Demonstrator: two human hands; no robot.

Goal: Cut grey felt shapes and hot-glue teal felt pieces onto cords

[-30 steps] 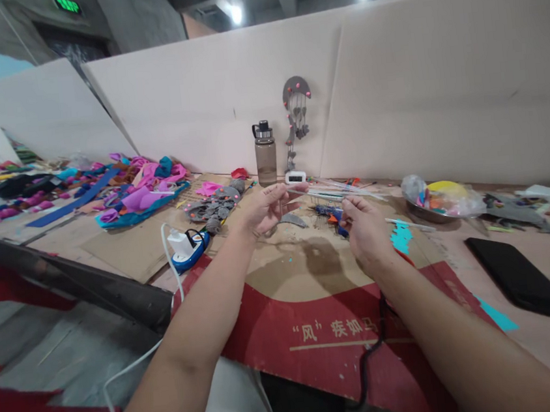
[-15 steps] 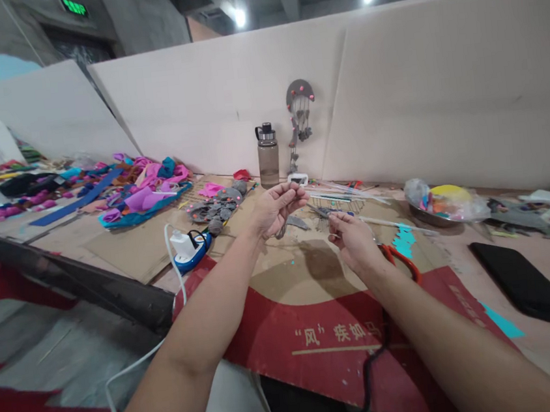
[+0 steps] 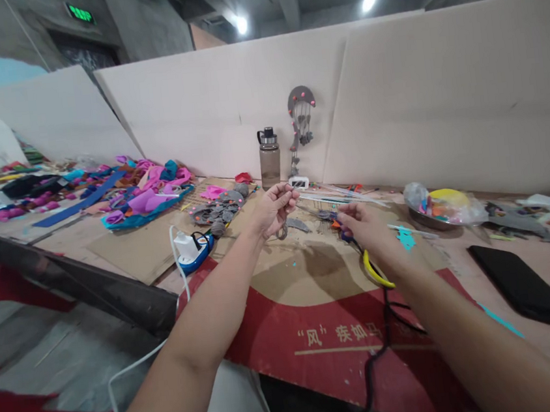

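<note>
My left hand point(image 3: 278, 209) is closed in a pinch on a thin grey strip, with a grey curl point(image 3: 282, 231) hanging below the fingers. My right hand point(image 3: 360, 223), to the right and slightly lower, is closed around a tool with a yellow curved handle part point(image 3: 376, 271). Orange and blue bits of it show beneath the fingers, though its exact kind is unclear. A black cord point(image 3: 388, 325) trails from near the yellow part over the red-printed cardboard point(image 3: 316, 319). Between and behind the hands lie a grey crescent piece point(image 3: 299, 225) and several pale translucent sticks point(image 3: 353, 198).
A water bottle point(image 3: 270, 160) stands by the pale partition, beside a grey hanging ornament point(image 3: 300, 98). Grey felt pieces point(image 3: 219, 206), a power strip point(image 3: 196, 250) and colourful scraps point(image 3: 150, 193) lie left. A metal bowl point(image 3: 428, 218) and black phone point(image 3: 527, 287) are at right.
My right hand has shifted up and right, widening the distance between the hands. The yellow part and more black cord show now; the orange loop by my right wrist is out of sight.
</note>
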